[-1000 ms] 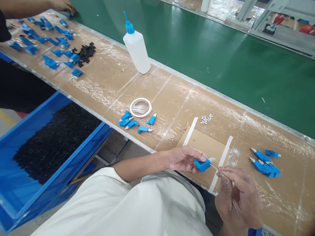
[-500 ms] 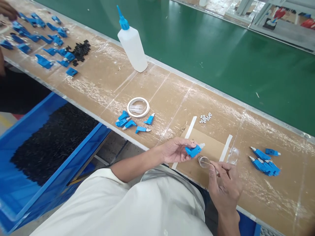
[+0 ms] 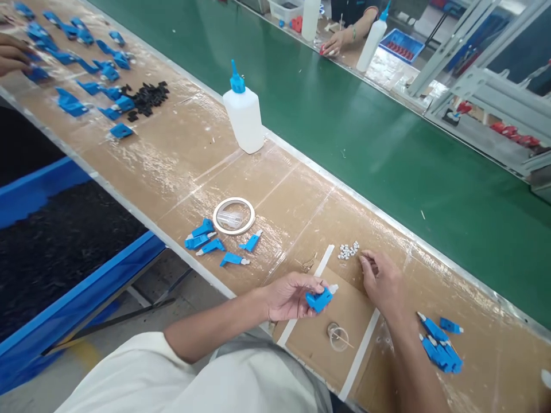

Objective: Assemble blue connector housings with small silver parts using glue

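Note:
My left hand is closed around a small blue plastic part with a pale tip pointing up and to the right. Just to the right of a small pile of tiny grey-white pieces is my right hand. Its fingers are loosely bent and slightly apart, with nothing visible in them. A small clear cup with a thin stick in it stands on a taped-down cardboard sheet, below both hands.
Blue parts lie in groups left and right. A tape roll and a white bottle stand farther left. Behind runs a green belt. Another person's hand works among blue parts; someone's hand shows across the belt.
My right hand has let go of the stick, left it in the cup, and moved up to the small grey-white pieces. My left hand still holds the blue part. The view has shifted.

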Demonstrator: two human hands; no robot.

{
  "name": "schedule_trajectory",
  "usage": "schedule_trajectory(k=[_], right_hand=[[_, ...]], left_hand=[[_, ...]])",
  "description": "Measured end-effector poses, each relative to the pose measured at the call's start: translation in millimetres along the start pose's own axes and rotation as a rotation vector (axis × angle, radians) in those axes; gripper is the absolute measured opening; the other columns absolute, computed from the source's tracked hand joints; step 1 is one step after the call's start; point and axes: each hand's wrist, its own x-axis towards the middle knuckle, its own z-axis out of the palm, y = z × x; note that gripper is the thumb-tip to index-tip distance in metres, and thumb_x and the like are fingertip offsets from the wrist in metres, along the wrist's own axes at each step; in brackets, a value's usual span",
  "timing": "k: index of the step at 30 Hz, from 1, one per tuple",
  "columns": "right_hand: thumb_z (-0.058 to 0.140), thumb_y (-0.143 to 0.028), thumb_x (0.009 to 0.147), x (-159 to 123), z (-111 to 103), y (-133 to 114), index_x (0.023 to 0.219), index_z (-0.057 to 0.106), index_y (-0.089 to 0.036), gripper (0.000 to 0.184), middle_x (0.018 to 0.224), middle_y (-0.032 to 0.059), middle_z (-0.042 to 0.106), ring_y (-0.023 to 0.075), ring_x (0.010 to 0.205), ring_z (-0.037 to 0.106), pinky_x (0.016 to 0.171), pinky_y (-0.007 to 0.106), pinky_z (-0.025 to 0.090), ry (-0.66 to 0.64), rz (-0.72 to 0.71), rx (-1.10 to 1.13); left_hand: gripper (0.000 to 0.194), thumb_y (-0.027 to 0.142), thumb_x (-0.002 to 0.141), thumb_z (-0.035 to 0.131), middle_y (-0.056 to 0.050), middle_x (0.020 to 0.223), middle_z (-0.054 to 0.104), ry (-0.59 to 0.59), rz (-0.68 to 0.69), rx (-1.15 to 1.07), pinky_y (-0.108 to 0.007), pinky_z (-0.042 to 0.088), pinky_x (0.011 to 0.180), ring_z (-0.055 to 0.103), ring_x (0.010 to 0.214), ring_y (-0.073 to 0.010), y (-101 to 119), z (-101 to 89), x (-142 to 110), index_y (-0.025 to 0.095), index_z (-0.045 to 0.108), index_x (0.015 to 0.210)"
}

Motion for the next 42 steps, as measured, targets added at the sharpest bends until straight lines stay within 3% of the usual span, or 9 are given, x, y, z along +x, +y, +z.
schedule_trajectory(k=[4, 10, 15, 18, 21, 25, 30, 35, 42], right_hand=[[0.051, -0.028, 0.101, 12, 9, 10, 0.094, 0.071, -0.023, 0.021, 0.084, 0.006, 0.071, 0.0197, 0.078, 0.067, 0.071, 0.033, 0.054, -0.034, -0.064, 0.037], [0.048, -0.027, 0.103, 17, 11, 11, 0.094, 0.07, -0.02, 0.024, 0.08, 0.0059, 0.063, 0.0184, 0.069, 0.06, 0.065, 0.031, 0.049, -0.095, -0.13, -0.02], [0.042, -0.026, 0.101, 16, 4, 12, 0.087, 0.064, -0.019, 0.027, 0.083, 0.0081, 0.062, 0.0205, 0.069, 0.059, 0.061, 0.032, 0.043, -0.264, -0.098, -0.209], [0.042, -0.025, 0.096, 14, -9, 7, 0.08, 0.06, -0.02, 0.025, 0.079, 0.008, 0.062, 0.0199, 0.064, 0.057, 0.058, 0.032, 0.041, -0.328, -0.066, -0.212], [0.05, -0.031, 0.094, 6, -31, -8, 0.077, 0.061, -0.021, 0.022, 0.071, 0.005, 0.062, 0.0185, 0.061, 0.058, 0.058, 0.031, 0.045, -0.272, 0.085, -0.005], [0.07, -0.04, 0.089, -24, -54, -38, 0.083, 0.068, -0.021, 0.02, 0.071, 0.0032, 0.067, 0.0161, 0.058, 0.064, 0.055, 0.028, 0.053, -0.172, 0.413, 0.572], [0.082, -0.039, 0.081, -60, -47, -72, 0.089, 0.077, -0.021, 0.02, 0.07, 0.0036, 0.066, 0.0145, 0.055, 0.063, 0.042, 0.022, 0.049, -0.001, 0.507, 1.092], [0.083, -0.033, 0.08, -71, -42, -90, 0.084, 0.079, -0.022, 0.013, 0.07, 0.0043, 0.068, 0.0136, 0.055, 0.065, 0.042, 0.02, 0.051, 0.083, 0.496, 1.212], [0.087, -0.037, 0.073, -89, -42, -90, 0.078, 0.077, -0.022, 0.018, 0.069, 0.0036, 0.068, 0.0126, 0.052, 0.064, 0.041, 0.02, 0.05, 0.125, 0.551, 1.268]], left_hand=[[0.024, 0.02, 0.062, 0.079, -0.001, 0.067, 0.06, 0.064, 0.013, -0.054, -0.018, 0.04, 0.046, 0.058, 0.056, -0.0085, 2, 0.6, 2, 0.011, 0.065, 0.079], [0.02, 0.016, 0.065, 0.076, -0.001, 0.069, 0.06, 0.116, 0.028, -0.109, -0.018, 0.04, 0.048, 0.058, 0.057, -0.0087, 3, -2.8, 2, 0.011, 0.064, 0.081], [0.021, 0.015, 0.066, 0.076, -0.003, 0.071, 0.062, 0.1, 0.027, -0.125, -0.019, 0.04, 0.047, 0.061, 0.059, -0.011, 2, -4.8, 3, 0.01, 0.063, 0.082], [0.023, 0.014, 0.066, 0.077, -0.003, 0.07, 0.062, 0.105, 0.022, -0.135, -0.018, 0.041, 0.047, 0.063, 0.059, -0.0112, 1, -3.8, 3, 0.01, 0.063, 0.084], [0.024, 0.013, 0.065, 0.077, -0.002, 0.07, 0.064, 0.095, 0.014, -0.147, -0.017, 0.042, 0.047, 0.065, 0.06, -0.0118, 1, -1.4, 1, 0.011, 0.061, 0.082], [0.022, 0.012, 0.067, 0.076, -0.002, 0.069, 0.064, 0.063, 0.005, -0.137, -0.016, 0.044, 0.047, 0.066, 0.061, -0.0114, 0, 5.0, -5, 0.01, 0.061, 0.083], [0.018, 0.013, 0.071, 0.075, -0.001, 0.067, 0.062, 0.015, -0.029, -0.09, -0.014, 0.045, 0.049, 0.065, 0.061, -0.0096, -8, 17.3, -9, 0.01, 0.062, 0.084], [0.022, 0.017, 0.069, 0.079, -0.001, 0.067, 0.062, -0.026, -0.04, -0.024, -0.014, 0.044, 0.05, 0.062, 0.061, -0.0085, -18, 27.6, -8, 0.011, 0.061, 0.08], [0.023, 0.022, 0.067, 0.081, -0.002, 0.066, 0.061, -0.041, -0.041, 0.078, -0.015, 0.042, 0.049, 0.057, 0.058, -0.0076, -29, 36.6, -7, 0.012, 0.062, 0.076]])
